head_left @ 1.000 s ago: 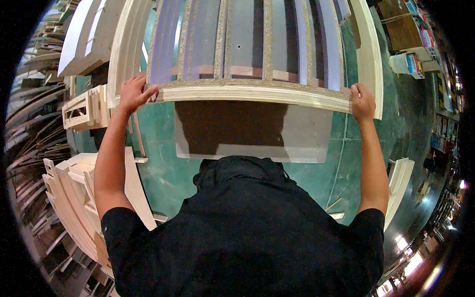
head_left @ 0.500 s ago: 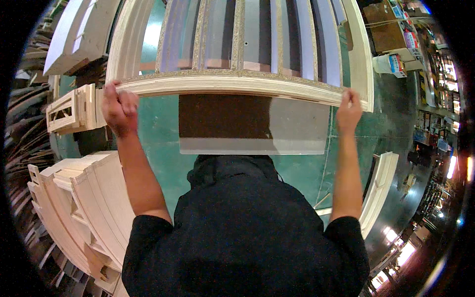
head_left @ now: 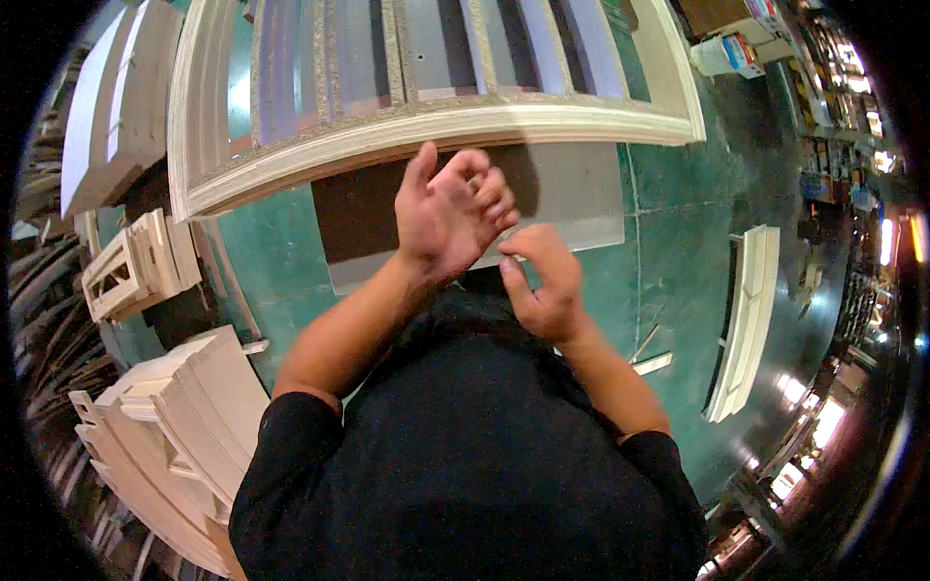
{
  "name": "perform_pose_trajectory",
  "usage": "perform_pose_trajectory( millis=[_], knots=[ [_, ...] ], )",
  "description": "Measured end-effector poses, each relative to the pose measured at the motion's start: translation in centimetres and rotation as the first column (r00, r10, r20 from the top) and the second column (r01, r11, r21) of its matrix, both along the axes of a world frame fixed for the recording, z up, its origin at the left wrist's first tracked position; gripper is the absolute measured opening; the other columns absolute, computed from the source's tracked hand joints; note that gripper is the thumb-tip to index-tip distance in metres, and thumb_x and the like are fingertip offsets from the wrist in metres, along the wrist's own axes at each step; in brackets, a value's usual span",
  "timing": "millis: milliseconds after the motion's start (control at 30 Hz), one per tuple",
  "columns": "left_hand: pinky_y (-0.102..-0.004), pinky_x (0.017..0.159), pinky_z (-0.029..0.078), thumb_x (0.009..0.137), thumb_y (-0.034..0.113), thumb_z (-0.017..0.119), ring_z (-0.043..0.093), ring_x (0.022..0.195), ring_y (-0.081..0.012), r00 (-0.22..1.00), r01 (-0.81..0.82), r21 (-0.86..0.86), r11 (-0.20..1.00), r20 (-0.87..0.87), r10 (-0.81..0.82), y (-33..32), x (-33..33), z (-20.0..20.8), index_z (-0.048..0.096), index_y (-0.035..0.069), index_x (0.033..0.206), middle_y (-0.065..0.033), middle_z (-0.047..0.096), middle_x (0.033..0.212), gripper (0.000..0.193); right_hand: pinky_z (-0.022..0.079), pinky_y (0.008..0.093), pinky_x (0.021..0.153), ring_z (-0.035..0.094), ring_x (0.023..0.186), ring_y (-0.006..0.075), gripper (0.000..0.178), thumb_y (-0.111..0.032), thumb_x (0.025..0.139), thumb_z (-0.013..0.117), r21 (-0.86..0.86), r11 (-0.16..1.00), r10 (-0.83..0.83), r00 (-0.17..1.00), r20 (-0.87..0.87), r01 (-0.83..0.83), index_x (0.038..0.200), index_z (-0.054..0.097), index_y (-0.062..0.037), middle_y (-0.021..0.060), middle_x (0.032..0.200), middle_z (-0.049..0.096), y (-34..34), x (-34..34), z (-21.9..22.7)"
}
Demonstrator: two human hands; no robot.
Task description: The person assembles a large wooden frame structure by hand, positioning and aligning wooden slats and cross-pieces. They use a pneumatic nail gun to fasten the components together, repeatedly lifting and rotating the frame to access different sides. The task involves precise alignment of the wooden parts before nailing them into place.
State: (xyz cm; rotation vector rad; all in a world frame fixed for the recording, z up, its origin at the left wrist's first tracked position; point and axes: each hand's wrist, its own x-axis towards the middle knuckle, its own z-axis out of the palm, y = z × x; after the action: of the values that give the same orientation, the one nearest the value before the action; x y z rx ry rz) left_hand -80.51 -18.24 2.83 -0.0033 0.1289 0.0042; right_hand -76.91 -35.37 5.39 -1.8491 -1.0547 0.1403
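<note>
A large pale wooden frame (head_left: 436, 129) with plywood edges lies before me, with several slats (head_left: 475, 48) across its inside. My left hand (head_left: 455, 213) is raised in front of its near rail, palm turned up, thumb out and fingers loosely bent apart, holding nothing. Close beside its fingertips, my right hand (head_left: 549, 281) is curled with thumb and forefinger drawn in. Whether anything small sits in those fingers cannot be made out. Neither hand touches the frame. Below the near rail shows a flat grey and brown panel (head_left: 572, 198).
Stacked wooden parts (head_left: 184, 416) stand at lower left, with a small wooden frame (head_left: 136, 271) above them. A white padded block (head_left: 116, 107) is at upper left. On the green floor (head_left: 668, 281) at right lies a pale rail (head_left: 744, 324); a white bucket (head_left: 715, 58) stands farther off.
Both hands have left the near corners of the frame and come together in front of my chest. My view has shifted, so the frame appears tilted and higher up.
</note>
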Motion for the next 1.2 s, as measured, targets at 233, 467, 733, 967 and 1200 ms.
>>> perform_pose_trajectory(
  millis=[233,467,733,967,1200],
  knots=[
    [-0.0534,0.107,0.037,0.089,0.083,0.030,0.053,0.117,-0.0359,0.955,0.105,0.018,0.994,0.278,-0.106,-9.0,5.7,5.9,0.053,0.009,0.133,-0.0212,0.056,0.126,0.089,0.040,0.0448,0.092,0.057,0.103,0.0333,0.034,-0.011,0.072,0.071,-0.028,0.992,-0.104,0.905,0.411,0.127,0.106,0.069,-0.0060,0.0110,0.110,0.062,-7.7,2.3,6.8],
    [-0.0591,0.113,0.030,0.085,0.088,0.022,0.046,0.130,-0.0401,0.882,0.227,-0.013,0.974,0.426,-0.200,-23.8,12.2,6.9,0.043,0.012,0.147,-0.0241,0.048,0.142,0.100,0.033,0.0512,0.099,0.051,0.119,0.0325,0.042,-0.024,0.078,0.071,-0.149,0.972,-0.091,0.875,0.476,0.182,0.118,0.070,-0.0097,0.0101,0.126,0.060,-20.3,5.7,9.1],
    [-0.0591,0.113,0.031,0.088,0.084,0.027,0.041,0.137,-0.0411,0.904,0.332,0.009,0.943,0.281,-0.321,-38.0,18.1,4.5,0.041,0.014,0.147,-0.0246,0.040,0.151,0.093,0.019,0.0619,0.112,0.037,0.143,0.0374,0.067,-0.045,0.091,0.057,-0.256,0.927,-0.125,0.871,0.475,0.273,0.140,0.051,-0.0010,0.0172,0.152,0.043,-31.2,11.5,6.3],
    [-0.0544,0.109,0.036,0.090,0.073,0.043,0.039,0.141,-0.0352,0.783,0.552,0.359,0.753,0.086,-0.616,-46.2,20.9,-4.0,0.032,0.022,0.153,-0.0149,0.042,0.153,0.083,0.013,0.0650,0.116,0.029,0.148,0.0336,0.064,-0.042,0.096,0.051,-0.388,0.850,-0.279,0.930,0.240,0.356,0.149,0.042,-0.0067,0.0123,0.159,0.034,-37.2,20.8,1.5],
    [-0.0351,0.092,0.047,0.099,0.043,0.059,0.062,0.110,-0.0193,0.513,0.695,0.680,0.232,-0.243,-0.823,-48.5,28.0,-12.1,0.057,0.013,0.125,-0.0056,0.064,0.125,0.040,0.043,0.0477,0.103,0.057,0.121,0.0396,0.045,-0.036,0.100,0.050,-0.611,0.603,-0.600,0.796,0.077,0.513,0.136,0.056,-0.0092,0.0198,0.134,0.060,-53.3,32.3,-16.2]
  ],
)
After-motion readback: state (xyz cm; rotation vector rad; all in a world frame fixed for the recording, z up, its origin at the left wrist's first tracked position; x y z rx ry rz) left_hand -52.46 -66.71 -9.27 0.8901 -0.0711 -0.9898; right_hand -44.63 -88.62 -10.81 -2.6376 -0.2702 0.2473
